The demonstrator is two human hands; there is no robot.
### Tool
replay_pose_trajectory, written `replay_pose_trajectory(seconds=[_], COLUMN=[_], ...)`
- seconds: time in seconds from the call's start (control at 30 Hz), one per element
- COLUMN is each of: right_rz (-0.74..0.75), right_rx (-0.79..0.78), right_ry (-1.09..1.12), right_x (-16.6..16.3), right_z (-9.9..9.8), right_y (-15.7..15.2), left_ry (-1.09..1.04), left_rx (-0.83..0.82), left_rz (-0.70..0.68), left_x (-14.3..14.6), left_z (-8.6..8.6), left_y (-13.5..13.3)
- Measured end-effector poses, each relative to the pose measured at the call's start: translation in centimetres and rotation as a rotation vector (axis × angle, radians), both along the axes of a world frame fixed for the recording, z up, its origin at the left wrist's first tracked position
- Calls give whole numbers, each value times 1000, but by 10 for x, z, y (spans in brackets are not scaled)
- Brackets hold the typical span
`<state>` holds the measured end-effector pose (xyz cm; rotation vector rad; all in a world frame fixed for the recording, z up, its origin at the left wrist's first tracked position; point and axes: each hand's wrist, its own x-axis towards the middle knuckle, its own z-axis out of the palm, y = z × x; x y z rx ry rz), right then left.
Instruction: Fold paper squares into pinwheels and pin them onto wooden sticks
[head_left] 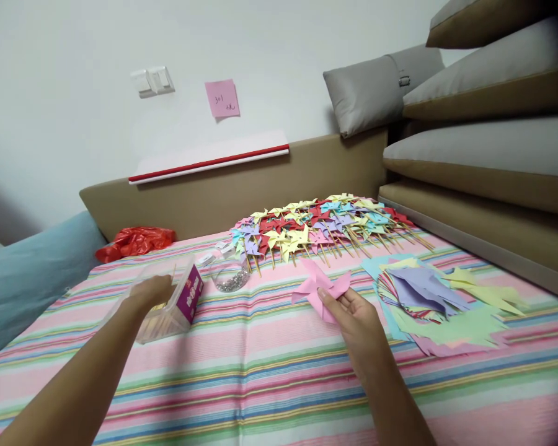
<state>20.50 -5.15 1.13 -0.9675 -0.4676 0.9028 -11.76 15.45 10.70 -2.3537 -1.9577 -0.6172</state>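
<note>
My right hand [353, 313] pinches a pink paper pinwheel [315, 293] by its middle, thumb on top, above the striped cloth. Over on the left, my left hand [152, 292] reaches into a clear plastic box [186, 313] with a purple label. Thin wooden sticks [160, 323] lie inside the box. One stick [174, 271] pokes up at the fingers of my left hand, which look closed on it; the fingertips are partly hidden. Close by stands a round clear tub [231, 274] of small metal pins.
Many finished pinwheels [297, 232] on sticks lie in rows at the back. Cut coloured paper sheets [428, 297] are piled at the right. A red plastic bag [137, 241] rests at the back left. Grey cushions [483, 142] are stacked along the right.
</note>
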Motion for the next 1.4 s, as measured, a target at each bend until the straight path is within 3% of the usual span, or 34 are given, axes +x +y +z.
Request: replay_pose_trajectory(seconds=[0.13, 0.2, 0.27, 0.37, 0.5, 0.6, 0.77, 0.87, 1.07, 1.4], right_rz=[34, 64, 99, 202, 363, 401, 344, 257, 187, 158], right_rx=[4, 19, 45, 116, 199, 227, 378, 468, 568, 541], right_ry=[10, 17, 45, 141, 248, 104, -520, -766, -867, -937], right_x=[-4, -6, -8, -11, -14, -14, -13, -16, -24, -22], right_z=[0, -1, -1, 1, 3, 6, 22, 33, 43, 44], right_y=[1, 2, 3, 2, -5, -15, -30, -34, -36, -38], left_ry=[101, 103, 48, -429, -746, -897, -996, -1023, -1028, -981], left_rx=[75, 115, 106, -37, -208, -242, -199, -171, -94, -125], left_rz=[46, 20, -71, -366, -507, -557, -659, -675, -637, -616], left_x=[2, 14, 35, 75, 114, 122, 118, 115, 113, 113], left_z=[26, 27, 13, -25, -71, -86, -94, -98, -95, -96], left_y=[-18, -43, -79, -135, -179, -184, -181, -181, -184, -191])
